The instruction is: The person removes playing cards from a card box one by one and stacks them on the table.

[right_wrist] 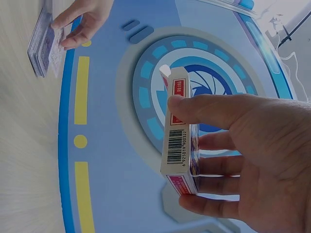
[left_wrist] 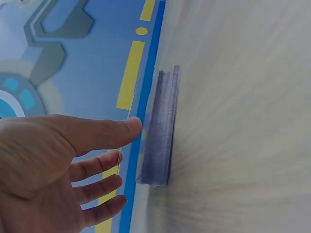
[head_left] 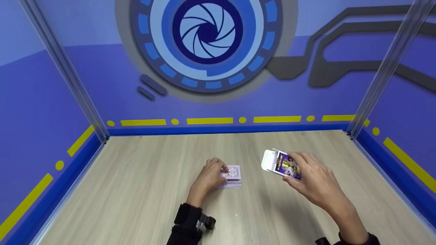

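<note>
On the wooden surface (head_left: 136, 190), our left hand (head_left: 209, 177) rests open-fingered on the card deck (head_left: 233, 177), out of the opened card box (head_left: 281, 165) gripped in our right hand (head_left: 313, 183).

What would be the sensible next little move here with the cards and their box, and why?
Probably the left hand should close round the deck of cards and lift it toward the card box. The deck lies stacked on the table under that hand's fingertips, while the right hand holds the box off the table, its white flap open toward the deck.
</note>
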`<state>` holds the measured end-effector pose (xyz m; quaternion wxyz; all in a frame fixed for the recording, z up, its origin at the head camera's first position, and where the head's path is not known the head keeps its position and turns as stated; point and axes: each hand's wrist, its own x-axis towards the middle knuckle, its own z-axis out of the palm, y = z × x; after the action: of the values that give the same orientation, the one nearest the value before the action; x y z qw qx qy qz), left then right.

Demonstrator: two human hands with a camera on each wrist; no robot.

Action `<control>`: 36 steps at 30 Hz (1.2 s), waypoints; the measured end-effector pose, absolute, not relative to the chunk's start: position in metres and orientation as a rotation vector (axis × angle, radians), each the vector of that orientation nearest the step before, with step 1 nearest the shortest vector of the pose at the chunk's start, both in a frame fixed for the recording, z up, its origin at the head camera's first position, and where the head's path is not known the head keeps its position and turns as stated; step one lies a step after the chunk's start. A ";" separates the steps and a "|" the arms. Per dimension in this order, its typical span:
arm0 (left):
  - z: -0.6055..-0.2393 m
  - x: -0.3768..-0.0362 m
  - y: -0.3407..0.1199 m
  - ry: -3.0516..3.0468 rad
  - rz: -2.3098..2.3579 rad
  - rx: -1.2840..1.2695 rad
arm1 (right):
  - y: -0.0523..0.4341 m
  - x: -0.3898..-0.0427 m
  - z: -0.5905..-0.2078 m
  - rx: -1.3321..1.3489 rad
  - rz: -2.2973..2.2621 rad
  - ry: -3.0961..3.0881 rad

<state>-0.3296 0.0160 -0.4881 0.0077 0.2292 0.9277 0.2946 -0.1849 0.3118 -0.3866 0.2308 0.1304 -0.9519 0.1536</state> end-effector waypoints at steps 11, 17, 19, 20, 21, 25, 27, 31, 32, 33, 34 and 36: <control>-0.494 -0.332 0.013 2.805 0.966 0.731 | 0.312 -0.185 -0.387 0.352 0.441 -2.632; -0.495 -0.331 0.012 2.797 0.946 0.734 | 0.311 -0.185 -0.387 0.366 0.431 -2.620; -0.496 -0.332 0.012 2.800 0.944 0.731 | 0.311 -0.185 -0.387 0.371 0.424 -2.616; -0.497 -0.332 0.012 2.801 0.943 0.730 | 0.311 -0.185 -0.387 0.372 0.421 -2.616; -0.497 -0.332 0.012 2.799 0.943 0.729 | 0.311 -0.185 -0.387 0.373 0.420 -2.617; -0.498 -0.333 0.010 2.790 0.941 0.740 | 0.311 -0.185 -0.387 0.369 0.422 -2.619; -0.498 -0.333 0.010 2.784 0.945 0.743 | 0.310 -0.185 -0.387 0.365 0.423 -2.622; -0.497 -0.332 0.009 2.772 0.948 0.731 | 0.310 -0.185 -0.387 0.357 0.422 -2.634; -0.497 -0.332 0.009 2.768 0.950 0.727 | 0.310 -0.185 -0.387 0.356 0.421 -2.637; -0.496 -0.332 0.009 2.766 0.950 0.724 | 0.310 -0.185 -0.387 0.355 0.421 -2.640; -0.496 -0.331 0.009 2.765 0.947 0.719 | 0.310 -0.185 -0.387 0.354 0.419 -2.642; -0.496 -0.332 0.010 2.765 0.941 0.716 | 0.310 -0.186 -0.387 0.355 0.418 -2.641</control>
<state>-0.3316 0.0097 -0.4956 0.0674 0.2375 0.9174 0.3122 -0.1856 0.3096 -0.3869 0.2202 0.1285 -0.9551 0.1510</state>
